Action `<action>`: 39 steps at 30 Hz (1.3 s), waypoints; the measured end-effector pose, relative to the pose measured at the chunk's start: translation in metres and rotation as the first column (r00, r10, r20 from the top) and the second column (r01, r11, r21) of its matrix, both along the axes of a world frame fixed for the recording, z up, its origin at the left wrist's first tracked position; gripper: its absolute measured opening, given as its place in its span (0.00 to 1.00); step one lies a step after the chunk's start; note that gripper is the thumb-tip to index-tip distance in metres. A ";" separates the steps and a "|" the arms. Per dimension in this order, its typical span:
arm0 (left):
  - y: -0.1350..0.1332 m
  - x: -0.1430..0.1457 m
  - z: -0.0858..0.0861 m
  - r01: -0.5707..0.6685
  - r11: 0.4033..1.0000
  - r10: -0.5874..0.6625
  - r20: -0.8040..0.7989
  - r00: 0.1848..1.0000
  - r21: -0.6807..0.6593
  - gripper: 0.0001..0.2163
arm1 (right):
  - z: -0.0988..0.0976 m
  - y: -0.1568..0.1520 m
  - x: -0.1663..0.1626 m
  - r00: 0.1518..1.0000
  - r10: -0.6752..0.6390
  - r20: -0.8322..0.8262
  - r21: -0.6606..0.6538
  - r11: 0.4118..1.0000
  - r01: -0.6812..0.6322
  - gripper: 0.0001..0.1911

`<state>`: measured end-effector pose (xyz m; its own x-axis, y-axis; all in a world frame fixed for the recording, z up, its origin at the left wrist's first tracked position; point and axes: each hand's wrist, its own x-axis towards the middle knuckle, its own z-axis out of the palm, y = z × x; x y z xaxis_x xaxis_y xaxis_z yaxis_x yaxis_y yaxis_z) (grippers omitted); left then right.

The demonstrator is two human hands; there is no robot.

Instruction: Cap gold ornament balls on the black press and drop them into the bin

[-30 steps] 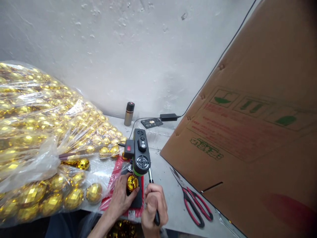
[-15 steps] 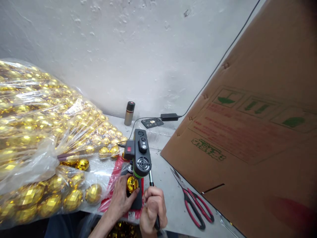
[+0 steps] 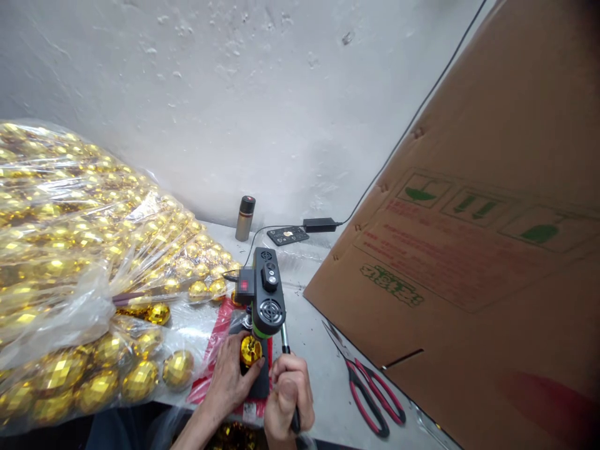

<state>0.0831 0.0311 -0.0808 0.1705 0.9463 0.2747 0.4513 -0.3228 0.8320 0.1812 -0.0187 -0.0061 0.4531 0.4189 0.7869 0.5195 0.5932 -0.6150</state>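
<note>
My left hand [image 3: 228, 379] pinches a small faceted gold ball [image 3: 250, 350] and holds it under the head of a black and green bench machine [image 3: 266, 294] with a red lit switch. My right hand [image 3: 287, 395] is wrapped round the machine's black-handled lever [image 3: 285, 340], just right of the ball. The machine stands on a red sheet [image 3: 216, 344] at the near edge of the grey table [image 3: 323, 369].
Clear plastic bags full of gold balls [image 3: 70, 250] fill the left side, with loose gold balls [image 3: 178, 367] at their front. Red-handled scissors [image 3: 368, 390] lie to the right. A big cardboard box [image 3: 469, 250] leans there. A small bottle [image 3: 244, 217], a black adapter [image 3: 319, 224] and a small board [image 3: 287, 235] sit by the wall.
Almost nothing has changed: both hands keep their hold on the ball and the lever, and the view has shifted slightly.
</note>
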 end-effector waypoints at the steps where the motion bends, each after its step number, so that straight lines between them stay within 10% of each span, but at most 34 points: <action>1: 0.000 0.000 0.000 0.005 1.000 -0.005 -0.002 1.000 -0.004 0.20 | -0.001 0.001 0.000 1.000 0.003 -0.003 0.010 1.000 -0.003 0.20; 20: 0.002 0.001 -0.006 -0.012 1.000 0.012 -0.022 1.000 0.008 0.22 | -0.027 0.005 0.000 0.994 -0.049 0.094 0.040 0.998 0.045 0.18; 31: -0.015 -0.017 -0.015 0.066 0.996 -0.065 -0.014 0.998 0.062 0.23 | 0.075 -0.004 0.006 0.998 0.059 0.009 -0.126 0.990 -0.058 0.15; 36: -0.020 -0.055 -0.020 0.159 0.980 -0.135 -0.182 0.974 0.123 0.32 | 0.071 -0.003 0.006 0.997 0.073 0.040 -0.081 0.994 -0.070 0.16; 39: 0.023 -0.064 0.002 -0.009 0.992 0.044 -0.267 0.963 0.129 0.21 | 0.060 -0.004 0.006 0.996 0.072 0.051 -0.086 0.994 -0.068 0.15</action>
<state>0.0187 0.0537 -0.0787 0.2295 0.9123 0.3392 0.6623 -0.4018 0.6325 0.1875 -0.0229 0.0536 0.3779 0.5135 0.7704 0.5126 0.5769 -0.6360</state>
